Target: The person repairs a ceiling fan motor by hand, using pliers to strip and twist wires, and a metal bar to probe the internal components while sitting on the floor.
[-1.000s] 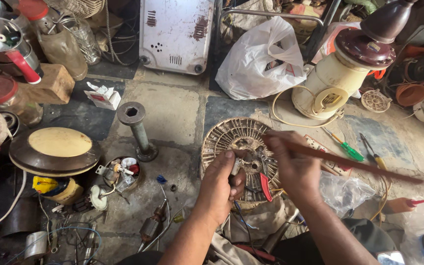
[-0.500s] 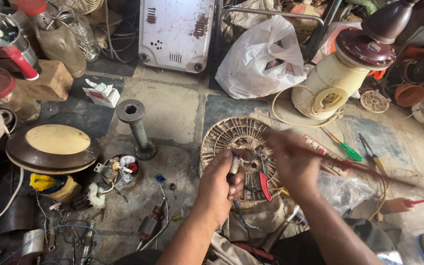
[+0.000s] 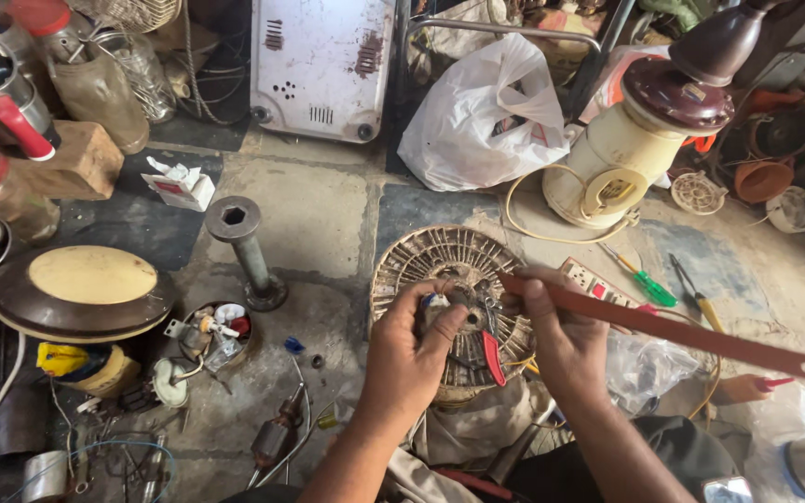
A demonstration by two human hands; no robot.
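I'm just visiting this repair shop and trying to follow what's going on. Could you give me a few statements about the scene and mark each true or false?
1. The left hand rests on the round wound motor core. True.
2. The right hand holds a long reddish-brown strip. True.
3. The white plastic bag lies on the person's lap. False: it sits on the floor beyond the core, beside the cream-coloured appliance.
4. The green-handled screwdriver is in the left hand. False: it lies on the floor to the right.
5. A grey metal pipe stand lies left of the core. True.
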